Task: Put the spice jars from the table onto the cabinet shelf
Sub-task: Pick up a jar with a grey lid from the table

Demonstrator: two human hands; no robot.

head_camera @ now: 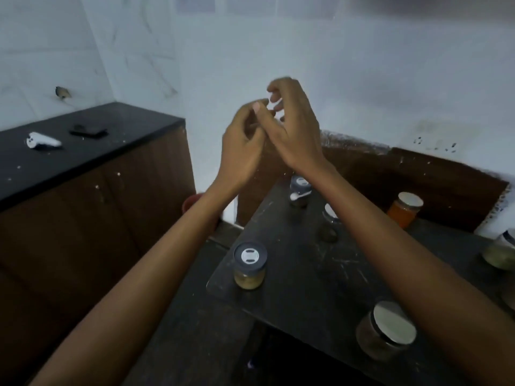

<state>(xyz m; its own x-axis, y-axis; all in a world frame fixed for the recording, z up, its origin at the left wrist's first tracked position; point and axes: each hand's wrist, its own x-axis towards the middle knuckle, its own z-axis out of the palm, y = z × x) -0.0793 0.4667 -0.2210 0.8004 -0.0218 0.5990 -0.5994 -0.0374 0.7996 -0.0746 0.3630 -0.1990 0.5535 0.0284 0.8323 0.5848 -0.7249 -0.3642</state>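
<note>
I note left hand (245, 147) and right hand (296, 135) raised, touching, both loosely curled, holding nothing, round-lidded glass spice jars (249, 270) below on scratched dark table (306, 277)

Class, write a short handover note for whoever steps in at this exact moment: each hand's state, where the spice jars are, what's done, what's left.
Left hand and right hand: raised together above the dark table, fingers loosely curled, holding no jar.
Jars, all on it: near dark-lidded jar at the left edge, silver-lidded jar nearest, far dark-lidded jar, jar behind the right forearm, orange jar at the back, greenish jar at the right edge.
Done: no jar visible on the cabinet.
Left: all six; the shelf is out of view.
</note>
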